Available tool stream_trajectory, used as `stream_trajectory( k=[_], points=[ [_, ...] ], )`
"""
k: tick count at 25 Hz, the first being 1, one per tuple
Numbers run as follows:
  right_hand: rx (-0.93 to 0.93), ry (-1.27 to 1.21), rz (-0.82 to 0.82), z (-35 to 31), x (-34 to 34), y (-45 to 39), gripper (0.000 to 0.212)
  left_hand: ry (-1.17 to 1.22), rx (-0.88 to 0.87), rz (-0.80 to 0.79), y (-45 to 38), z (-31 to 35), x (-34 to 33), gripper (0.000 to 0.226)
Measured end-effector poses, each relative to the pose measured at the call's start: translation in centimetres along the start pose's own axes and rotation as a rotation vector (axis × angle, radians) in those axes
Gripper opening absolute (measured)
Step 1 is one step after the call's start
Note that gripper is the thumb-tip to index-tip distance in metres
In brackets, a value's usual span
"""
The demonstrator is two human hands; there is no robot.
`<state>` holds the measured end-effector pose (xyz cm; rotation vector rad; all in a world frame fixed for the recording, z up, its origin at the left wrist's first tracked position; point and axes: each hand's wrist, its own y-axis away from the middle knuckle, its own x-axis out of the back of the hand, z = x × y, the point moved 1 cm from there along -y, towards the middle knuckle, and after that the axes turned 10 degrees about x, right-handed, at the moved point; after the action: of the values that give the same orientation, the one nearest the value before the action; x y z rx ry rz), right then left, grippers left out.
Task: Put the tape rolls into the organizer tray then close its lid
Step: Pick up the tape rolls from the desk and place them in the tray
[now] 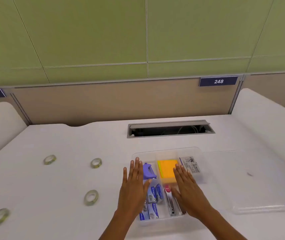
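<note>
Both hands, left hand [133,186] and right hand [188,193], are hovering flat-fingered and empty over the organizer tray [166,151]; four tape rolls [91,197] are lying left of it, so gathering is likely starting, the lid [252,187] waiting to its right.

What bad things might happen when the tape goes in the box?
The four tape rolls stand on edge, so a nudge might send one rolling off the table. The organizer tray already looks crowded, so rolls may sit high and block the clear lid, which is hard to see.
</note>
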<state>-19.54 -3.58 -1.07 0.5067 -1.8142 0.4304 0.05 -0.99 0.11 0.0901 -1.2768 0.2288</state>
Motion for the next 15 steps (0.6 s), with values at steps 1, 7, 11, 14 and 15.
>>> stream_trajectory(
  k=[1,7,11,14,15],
  points=[
    [-0.002,0.013,-0.007,-0.1,-0.4,0.3,0.068,0.020,0.023,-0.028,0.7,0.0,-0.2,0.093],
    [-0.022,-0.012,-0.022,0.5,-1.8,0.3,0.065,0.050,0.063,-0.097,2.2,-1.1,-2.6,0.076],
    [-0.016,-0.027,0.013,0.9,-2.2,0.4,0.064,0.101,0.088,-0.134,2.2,-1.1,-3.1,0.065],
    [-0.017,-0.038,0.025,1.0,-2.3,0.3,0.066,0.124,0.096,-0.140,2.3,-1.1,-3.1,0.066],
    [-0.019,-0.039,0.032,1.0,-2.3,0.3,0.067,0.134,0.098,-0.139,2.3,-1.1,-3.1,0.066]
  ],
)
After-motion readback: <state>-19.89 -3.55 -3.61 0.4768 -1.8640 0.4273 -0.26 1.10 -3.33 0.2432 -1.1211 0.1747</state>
